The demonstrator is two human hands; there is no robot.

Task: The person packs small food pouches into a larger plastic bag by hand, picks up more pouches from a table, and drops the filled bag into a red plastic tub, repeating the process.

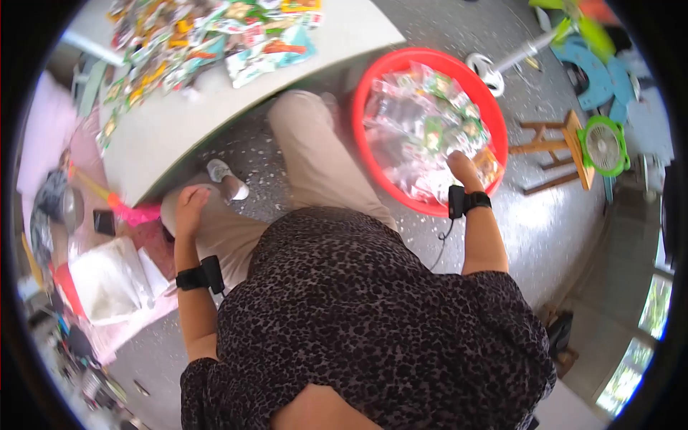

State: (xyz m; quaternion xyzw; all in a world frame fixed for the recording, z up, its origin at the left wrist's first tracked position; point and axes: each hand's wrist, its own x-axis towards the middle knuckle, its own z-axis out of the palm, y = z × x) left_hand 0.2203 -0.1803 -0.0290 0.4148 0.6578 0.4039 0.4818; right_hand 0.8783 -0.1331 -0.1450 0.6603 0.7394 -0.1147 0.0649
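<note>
My right hand (462, 170) reaches into a large red basin (501, 115) on the floor, over its near right side. Its fingers look curled down among clear and printed plastic packets (423, 118), and what they hold, if anything, is hidden. An orange packet (489, 166) lies just beside that hand. My left hand (192, 208) rests on my left thigh with its fingers stretched out and nothing in it. Ahead of it is a pale table (168, 132), with a heap of colourful printed packets (208, 43) at its far side.
A wooden stool (573, 150) with a green fan (603, 147) stands right of the basin. Beyond the basin is a white pole on a round base (485, 74). At left, a white sack-like item (111, 279) and a pink object (140, 214) lie near my leg.
</note>
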